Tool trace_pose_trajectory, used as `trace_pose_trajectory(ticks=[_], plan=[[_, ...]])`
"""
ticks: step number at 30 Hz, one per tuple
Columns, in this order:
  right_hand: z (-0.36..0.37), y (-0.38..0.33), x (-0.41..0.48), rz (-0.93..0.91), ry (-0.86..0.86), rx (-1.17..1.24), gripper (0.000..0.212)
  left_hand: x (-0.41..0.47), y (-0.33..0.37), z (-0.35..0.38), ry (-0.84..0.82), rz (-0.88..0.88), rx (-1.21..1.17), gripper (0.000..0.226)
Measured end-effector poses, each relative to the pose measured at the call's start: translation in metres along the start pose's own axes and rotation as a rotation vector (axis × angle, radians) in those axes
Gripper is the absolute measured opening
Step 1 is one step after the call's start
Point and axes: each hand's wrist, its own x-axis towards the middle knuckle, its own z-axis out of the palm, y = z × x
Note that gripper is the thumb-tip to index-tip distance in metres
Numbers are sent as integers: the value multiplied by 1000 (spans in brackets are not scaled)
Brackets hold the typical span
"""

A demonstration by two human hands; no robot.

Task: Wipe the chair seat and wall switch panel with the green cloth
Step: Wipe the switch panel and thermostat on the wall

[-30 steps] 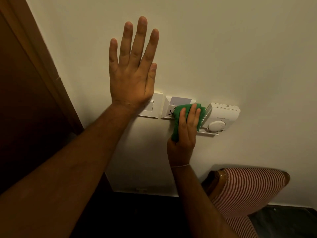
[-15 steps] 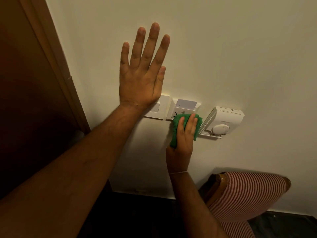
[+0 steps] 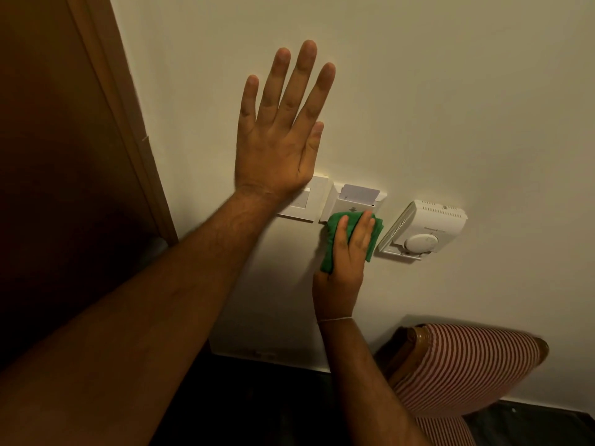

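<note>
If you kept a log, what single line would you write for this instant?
left hand flat on wall, open | right hand pressing green cloth on key-card holder | thermostat untouched | striped chair below

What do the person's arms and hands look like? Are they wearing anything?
Both arms are bare, with no sleeves showing and no gloves. The left hand has no rings or watch that I can see. The right hand has just a thin pale thread tied around its wrist. Both forearms have some fine hair.
</note>
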Motion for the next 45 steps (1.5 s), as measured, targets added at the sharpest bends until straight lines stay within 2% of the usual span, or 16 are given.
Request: trace_pose_trajectory(ticks=[5,12,19,24,28,31,35,41,45], plan=[[3,-9,27,-43,92,6,77,1,2,0,7,-14,-17,76],[1,-2,-9,25,-46,-39,80,0,1,1,2,-4,1,79],[4,5,-7,8,47,-40,84,-2,0,0,-10,-8,16,75],[0,16,-2,130,197,-18,92,0,1,-1,-7,-1,30,75],[15,-2,-4,53,140,29,103,0,2,-4,-11,-4,21,72],[29,-20,-1,-21,77,44,96,-1,4,-7,-5,9,-1,68],[26,-12,2,-61,86,22,86,0,4,-9,6,10,26,73],[4,8,13,143,278,29,91,1,6,-9,18,23,62,71],[17,-18,14,20,201,107,91,1,6,-8,33,27,58,71]])
